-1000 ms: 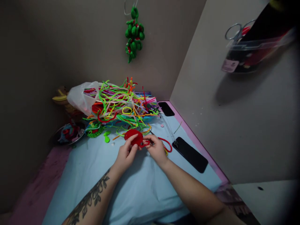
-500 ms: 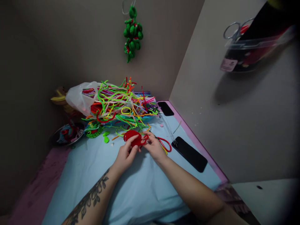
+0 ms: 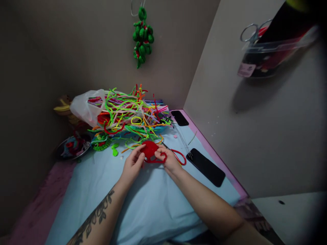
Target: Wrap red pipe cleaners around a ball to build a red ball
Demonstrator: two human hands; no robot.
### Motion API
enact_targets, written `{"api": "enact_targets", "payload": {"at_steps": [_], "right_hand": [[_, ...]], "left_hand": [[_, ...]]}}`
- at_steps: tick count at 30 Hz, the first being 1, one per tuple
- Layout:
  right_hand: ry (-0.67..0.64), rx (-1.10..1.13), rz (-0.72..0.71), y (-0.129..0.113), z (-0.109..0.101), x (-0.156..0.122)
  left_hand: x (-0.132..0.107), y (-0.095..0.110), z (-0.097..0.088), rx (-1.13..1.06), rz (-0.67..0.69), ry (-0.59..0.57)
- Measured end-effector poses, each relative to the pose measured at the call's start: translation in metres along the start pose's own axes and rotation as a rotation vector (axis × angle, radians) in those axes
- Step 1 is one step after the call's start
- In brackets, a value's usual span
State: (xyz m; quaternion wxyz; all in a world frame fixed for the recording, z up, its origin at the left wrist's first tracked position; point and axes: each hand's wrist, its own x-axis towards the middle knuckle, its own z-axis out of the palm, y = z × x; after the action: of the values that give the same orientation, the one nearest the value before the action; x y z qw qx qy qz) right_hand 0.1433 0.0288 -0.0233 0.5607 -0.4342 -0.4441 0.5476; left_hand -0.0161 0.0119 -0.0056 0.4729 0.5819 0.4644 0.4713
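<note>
Between my hands is a red disc of coiled pipe cleaner (image 3: pixel 149 149), held just above the blue cloth (image 3: pixel 143 204). My left hand (image 3: pixel 134 161) pinches its left edge, thumb toward me. My right hand (image 3: pixel 168 160) grips the right side, and a loose red pipe cleaner end curls past its fingers and runs along the near side of the disc. Right behind my right hand lies a pair of red-handled scissors (image 3: pixel 182 157), partly covered by the hand.
A heap of colourful pipe cleaners (image 3: pixel 127 112) spills from a white plastic bag (image 3: pixel 88 105). A bowl (image 3: pixel 74 148) stands left. Two black phones, one near (image 3: pixel 206 167) and one far (image 3: pixel 180 118), lie right. Walls close off the back and right; a clear bin (image 3: pixel 270 51) hangs there.
The red disc has been turned more face-on between my hands. My right hand has shifted its grip, and the loose red strand now stretches along the disc's near side.
</note>
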Motion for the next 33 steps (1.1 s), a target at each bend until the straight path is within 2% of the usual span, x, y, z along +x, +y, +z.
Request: {"api": "enact_targets", "payload": {"at_steps": [7, 13, 15, 18, 22, 26, 30, 33], "right_hand": [[-0.062, -0.047, -0.052, 0.005, -0.001, 0.002], [-0.026, -0.191, -0.214, 0.009, -0.003, -0.001], [-0.029, -0.275, -0.255, 0.004, -0.002, -0.004], [-0.101, -0.326, -0.269, -0.005, 0.002, -0.010], [-0.137, -0.233, -0.164, -0.010, 0.002, -0.015], [-0.030, 0.055, -0.117, -0.008, -0.005, -0.013], [0.058, 0.272, -0.127, -0.009, -0.010, -0.005], [0.019, 0.190, -0.138, -0.011, -0.011, -0.002]], "left_hand": [[0.006, -0.001, -0.001, -0.129, -0.125, 0.027], [0.007, -0.002, -0.003, -0.113, -0.091, 0.175], [0.008, -0.002, -0.003, -0.106, -0.090, 0.192], [0.008, -0.004, -0.001, -0.113, -0.091, 0.184], [0.008, -0.009, -0.002, 0.005, -0.057, 0.217], [0.010, -0.012, -0.006, 0.163, -0.013, 0.280], [0.012, -0.013, -0.006, 0.030, -0.085, 0.270], [0.013, -0.012, -0.004, -0.150, -0.138, 0.236]]}}
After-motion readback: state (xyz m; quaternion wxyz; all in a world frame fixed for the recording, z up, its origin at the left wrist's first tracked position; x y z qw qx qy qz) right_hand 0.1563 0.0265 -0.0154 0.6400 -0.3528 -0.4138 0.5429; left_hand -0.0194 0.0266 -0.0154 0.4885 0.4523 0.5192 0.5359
